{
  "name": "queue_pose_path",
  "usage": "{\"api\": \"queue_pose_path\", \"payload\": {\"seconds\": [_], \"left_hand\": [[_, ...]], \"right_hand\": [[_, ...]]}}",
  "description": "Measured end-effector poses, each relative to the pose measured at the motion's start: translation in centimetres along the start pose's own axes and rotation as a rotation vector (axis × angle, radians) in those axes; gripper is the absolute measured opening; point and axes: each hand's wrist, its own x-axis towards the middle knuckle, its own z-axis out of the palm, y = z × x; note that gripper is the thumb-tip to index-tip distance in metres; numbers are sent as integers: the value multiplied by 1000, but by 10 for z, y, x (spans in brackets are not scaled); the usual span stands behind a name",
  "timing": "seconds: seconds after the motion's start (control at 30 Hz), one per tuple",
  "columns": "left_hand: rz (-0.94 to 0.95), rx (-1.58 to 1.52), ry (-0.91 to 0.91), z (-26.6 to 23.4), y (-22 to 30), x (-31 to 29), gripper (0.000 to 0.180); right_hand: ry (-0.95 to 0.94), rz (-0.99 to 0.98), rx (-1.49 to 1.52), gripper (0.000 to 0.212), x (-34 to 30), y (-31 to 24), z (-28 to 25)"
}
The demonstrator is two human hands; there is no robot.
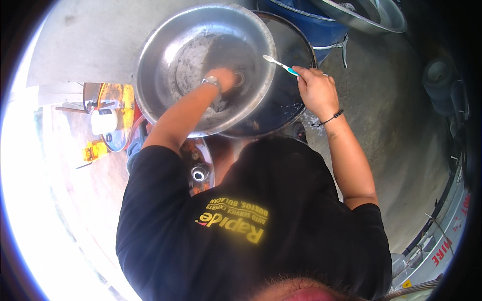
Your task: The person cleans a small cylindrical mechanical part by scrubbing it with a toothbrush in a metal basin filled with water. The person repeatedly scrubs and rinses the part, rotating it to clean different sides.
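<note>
A wide metal basin (150,55), dirty inside with what looks like a shallow layer of dark liquid, fills the upper middle. My left hand (223,79), a watch at its wrist, reaches down into it with fingers curled and mostly hidden. Right beside those fingers shows a small ring-shaped thing (240,79); whether it is in their grip is unclear. My right hand (317,89) is closed round the handle of a white and teal toothbrush (281,65). Its bristle end points left over the basin's right rim.
Under the basin's right side stands a dark drum (286,45). Behind it are a blue drum (301,22) and another metal basin (381,17). Yellow and white containers (104,121) stand at left. Near my lap sits a stained surface with a round metal part (200,173).
</note>
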Motion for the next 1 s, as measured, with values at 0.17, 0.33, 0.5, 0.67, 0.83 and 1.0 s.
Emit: {"api": "queue_pose_path", "payload": {"seconds": [0.17, 0.33, 0.5, 0.67, 0.83, 1.0], "left_hand": [[197, -109, 325, 36, -11, 4, 31], [-145, -225, 108, 18, 9, -7, 39], [-13, -155, 315, 44, -3, -6, 46], [-337, -316, 124, 37, 7, -3, 49], [-46, -162, 371, 61, -16, 0, 55], [-301, -319, 218, 44, -2, -2, 52]], "right_hand": [[12, 4, 112, 27, -5, 10, 5], [26, -2, 155, 27, -8, 14, 2], [42, -50, 236, 26, -8, 16, 5], [3, -23, 260, 27, -11, 10, 0], [-8, -29, 305, 27, -14, 12, 2], [-7, -24, 320, 26, -12, 13, 3]]}}
